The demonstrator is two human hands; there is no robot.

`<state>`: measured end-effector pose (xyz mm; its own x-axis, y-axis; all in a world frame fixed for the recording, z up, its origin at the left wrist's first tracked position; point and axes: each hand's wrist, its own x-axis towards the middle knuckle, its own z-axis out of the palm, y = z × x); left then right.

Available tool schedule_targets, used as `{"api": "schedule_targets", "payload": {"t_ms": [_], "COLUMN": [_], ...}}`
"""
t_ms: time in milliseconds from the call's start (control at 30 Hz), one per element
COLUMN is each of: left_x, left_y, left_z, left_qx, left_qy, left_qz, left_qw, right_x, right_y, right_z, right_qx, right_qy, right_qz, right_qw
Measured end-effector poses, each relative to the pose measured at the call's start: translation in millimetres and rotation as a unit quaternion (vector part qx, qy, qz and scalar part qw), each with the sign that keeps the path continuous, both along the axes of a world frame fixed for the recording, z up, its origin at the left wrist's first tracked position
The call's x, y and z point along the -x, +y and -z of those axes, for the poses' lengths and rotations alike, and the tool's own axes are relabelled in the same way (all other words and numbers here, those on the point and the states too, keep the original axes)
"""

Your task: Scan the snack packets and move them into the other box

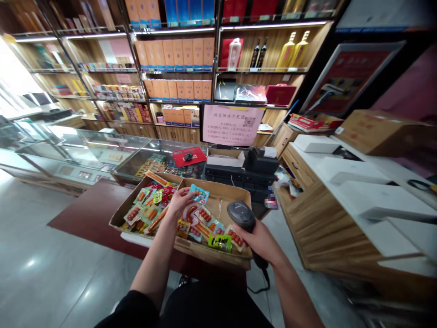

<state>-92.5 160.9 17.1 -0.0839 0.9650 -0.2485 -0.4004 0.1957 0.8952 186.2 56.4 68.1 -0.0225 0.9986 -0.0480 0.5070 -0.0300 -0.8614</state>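
Observation:
A shallow cardboard box (221,257) with a divider holds many small snack packets, sausages among them. My left hand (180,202) is above the divider, its fingers closed on a light blue packet (200,193). In my right hand (261,239) is a black barcode scanner (241,215), its head over the right compartment and its cable hanging down. Beneath the scanner, at the right end of the box, lies a clear sausage packet (236,238); a green packet (220,243) is beside it near the front wall.
Behind the box are a monitor with a pink sign (232,125), a white tray (225,158) and a red mat (189,156). A glass showcase (99,150) extends left. To the right is a wooden cabinet (327,218) with white boxes. Shelves line the back wall.

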Motion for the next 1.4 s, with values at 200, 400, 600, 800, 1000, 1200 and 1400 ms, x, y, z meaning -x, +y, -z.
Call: {"api": "schedule_targets", "payload": {"t_ms": [200,400,600,800,1000,1200,1400], "left_x": [117,172,130,50,-2,-13,24], "left_y": [-24,-53,-38,-15,-10,-24,-26], "left_z": [1.4,3.6,10.6,18.3,12.5,15.4,36.5], "left_qx": [-0.012,-0.019,-0.026,-0.063,0.0,-0.012,-0.067], "left_qy": [-0.014,0.023,0.115,0.451,0.723,0.731,0.535], "left_qz": [-0.206,-0.279,-0.193,0.038,0.275,0.311,0.208], "left_qw": [0.978,0.96,0.974,0.889,0.633,0.607,0.816], "right_x": [10,13,11,6,8,14,15], "right_y": [7,12,12,8,3,-2,-7], "right_z": [7.3,2.4,1.1,14.0,9.5,3.8,4.4], "right_qx": [0.073,0.064,0.089,0.081,0.014,0.0,-0.011], "right_qy": [0.029,0.028,0.017,0.022,-0.015,-0.006,0.017], "right_qz": [-0.039,-0.022,-0.014,0.005,0.03,0.023,0.023], "right_qw": [0.996,0.997,0.996,0.996,0.999,1.0,1.0]}}
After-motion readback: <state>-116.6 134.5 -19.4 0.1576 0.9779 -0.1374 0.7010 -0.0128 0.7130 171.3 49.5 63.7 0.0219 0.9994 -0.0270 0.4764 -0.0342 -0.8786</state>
